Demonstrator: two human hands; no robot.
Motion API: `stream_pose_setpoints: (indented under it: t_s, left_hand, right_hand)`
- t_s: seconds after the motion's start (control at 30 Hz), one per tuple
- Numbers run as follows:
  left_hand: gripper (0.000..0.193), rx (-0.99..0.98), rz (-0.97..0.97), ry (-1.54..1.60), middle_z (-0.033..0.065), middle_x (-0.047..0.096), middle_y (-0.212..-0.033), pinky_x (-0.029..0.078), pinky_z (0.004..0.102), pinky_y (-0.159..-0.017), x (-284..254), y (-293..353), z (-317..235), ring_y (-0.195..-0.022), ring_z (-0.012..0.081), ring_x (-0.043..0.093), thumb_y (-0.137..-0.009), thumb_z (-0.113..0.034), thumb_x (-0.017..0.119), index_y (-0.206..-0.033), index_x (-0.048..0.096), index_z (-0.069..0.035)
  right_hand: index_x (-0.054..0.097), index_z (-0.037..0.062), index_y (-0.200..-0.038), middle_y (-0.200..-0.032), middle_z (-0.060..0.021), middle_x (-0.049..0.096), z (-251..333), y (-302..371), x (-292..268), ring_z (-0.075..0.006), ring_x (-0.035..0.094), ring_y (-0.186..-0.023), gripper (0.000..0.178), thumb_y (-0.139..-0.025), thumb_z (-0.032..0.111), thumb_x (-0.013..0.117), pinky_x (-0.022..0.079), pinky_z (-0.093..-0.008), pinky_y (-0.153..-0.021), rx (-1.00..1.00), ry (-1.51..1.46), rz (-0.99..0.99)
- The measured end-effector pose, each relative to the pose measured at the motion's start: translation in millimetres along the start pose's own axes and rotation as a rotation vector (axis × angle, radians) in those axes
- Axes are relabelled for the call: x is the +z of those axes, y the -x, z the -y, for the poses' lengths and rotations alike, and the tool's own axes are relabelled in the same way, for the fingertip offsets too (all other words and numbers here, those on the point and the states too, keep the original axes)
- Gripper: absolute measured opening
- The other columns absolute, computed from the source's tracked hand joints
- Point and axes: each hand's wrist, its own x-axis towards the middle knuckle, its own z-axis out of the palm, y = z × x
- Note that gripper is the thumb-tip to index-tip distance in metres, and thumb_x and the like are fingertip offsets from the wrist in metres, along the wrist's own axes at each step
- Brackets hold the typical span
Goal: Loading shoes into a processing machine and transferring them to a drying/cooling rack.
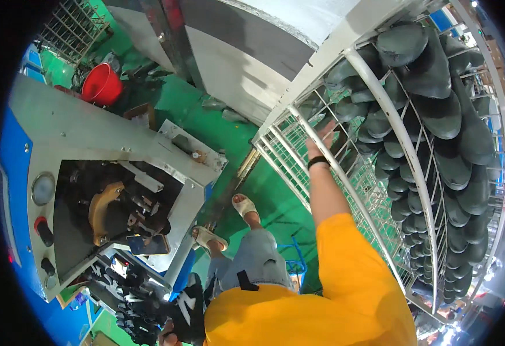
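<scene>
My right arm reaches out to the white wire rack [379,95]. There my right hand [323,138] has its fingers stretched among the bars, close to the dark green-black shoe lasts [350,109]; I see nothing held in it. Several more lasts [442,112] stand packed in rows along the rack. Low in the picture, my left hand [169,335] is partly cut off by the edge. Its fingers are curled at the side of a black shoe upper [192,311] with white stripes, which hangs beside my yellow shirt.
On the left stands a grey and blue machine [85,127] with an open cavity and a phone [148,244] at its lip. Several black shoe uppers [131,305] are piled below it. A red bucket [101,85] and a wire cart [73,29] are farther off. A blue stool [295,262] stands near my legs.
</scene>
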Motion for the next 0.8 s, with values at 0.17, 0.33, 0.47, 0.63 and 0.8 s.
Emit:
stream_pose_setpoints:
  t_s: [0.17,0.33,0.47,0.63,0.8]
  left_hand:
    - [0.017,-0.036,0.009,0.024,0.0034,0.048,-0.076,0.034,0.0305,-0.061,7,-7,19,-0.066,0.0147,0.038,-0.090,-0.019,0.060,-0.095,0.060,-0.003]
    - [0.024,-0.041,0.067,0.019,0.0056,0.051,-0.084,0.037,0.0322,-0.068,16,-19,15,-0.075,0.0168,0.043,-0.088,-0.021,0.062,-0.101,0.060,-0.001]
    - [0.031,-0.050,0.080,0.016,0.0074,0.053,-0.091,0.039,0.0336,-0.073,19,-20,20,-0.081,0.0185,0.046,-0.086,-0.023,0.064,-0.105,0.059,0.001]
    - [0.041,-0.055,0.096,0.023,0.0096,0.056,-0.099,0.043,0.0353,-0.079,18,-18,23,-0.089,0.0205,0.051,-0.083,-0.026,0.066,-0.111,0.058,0.003]
    - [0.050,-0.058,0.086,0.028,0.0119,0.059,-0.107,0.046,0.0371,-0.086,19,-16,30,-0.098,0.0226,0.055,-0.081,-0.028,0.067,-0.116,0.057,0.005]
  right_hand:
    - [0.025,0.0025,-0.150,-0.144,-0.0421,0.025,79,34,7,-0.0502,0.048,-0.118,0.068,-0.092,0.019,0.055,0.042,-0.0510,-0.100,0.097,0.531,0.133]
    - [0.047,0.0181,-0.141,-0.153,-0.0367,0.015,60,34,1,-0.0501,0.041,-0.121,0.053,-0.089,0.010,0.056,0.051,-0.0489,-0.087,-0.040,0.570,0.067]
    - [0.052,0.0148,-0.134,-0.153,-0.0327,0.021,72,38,9,-0.0499,0.037,-0.126,0.043,-0.091,0.011,0.054,0.051,-0.0484,-0.091,-0.016,0.529,0.067]
    - [0.021,0.0133,-0.154,-0.160,-0.0232,0.007,72,37,-2,-0.0459,0.025,-0.140,0.060,-0.101,0.035,0.038,0.026,-0.0545,-0.114,0.137,0.496,0.294]
    - [0.028,0.0125,-0.152,-0.153,-0.0348,0.016,82,39,-19,-0.0478,0.029,-0.138,0.060,-0.095,0.011,0.048,0.030,-0.0485,-0.113,0.128,0.126,0.296]
